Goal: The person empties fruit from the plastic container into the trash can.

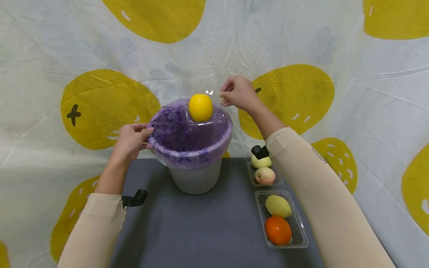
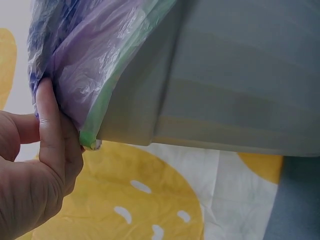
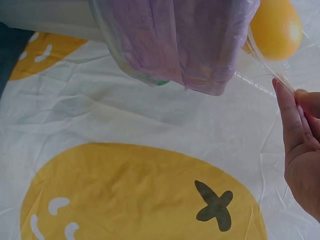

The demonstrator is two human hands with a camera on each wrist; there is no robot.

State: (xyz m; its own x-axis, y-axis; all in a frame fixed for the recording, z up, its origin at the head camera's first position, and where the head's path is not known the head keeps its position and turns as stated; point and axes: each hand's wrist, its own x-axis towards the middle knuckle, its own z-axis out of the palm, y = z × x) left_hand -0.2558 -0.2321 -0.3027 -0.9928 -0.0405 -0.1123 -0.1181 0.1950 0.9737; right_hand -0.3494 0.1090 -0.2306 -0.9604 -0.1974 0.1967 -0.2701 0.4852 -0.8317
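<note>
A pale grey bin (image 1: 196, 180) stands on the table, lined with a purple plastic bag (image 1: 192, 160) folded over its rim. At the rim's left side my left hand (image 1: 132, 140) pinches the bag-covered edge between thumb and fingers; the left wrist view shows the fingers against the bag (image 2: 85, 80). My right hand (image 1: 239, 93) is raised above the bin's right side. Its thumb and fingers pinch the edge of a clear plastic tray (image 3: 267, 64), which is tilted over the bin's opening. One yellow fruit (image 1: 200, 107) is at the tray, above the bin.
Two clear trays stand at the table's right. The nearer tray (image 1: 303, 238) holds a yellow-green fruit (image 1: 278, 206) and an orange fruit (image 1: 278, 230). The farther one holds a pinkish fruit (image 1: 265, 175) and a pale fruit (image 1: 261, 162). A patterned cloth (image 1: 187, 67) hangs behind.
</note>
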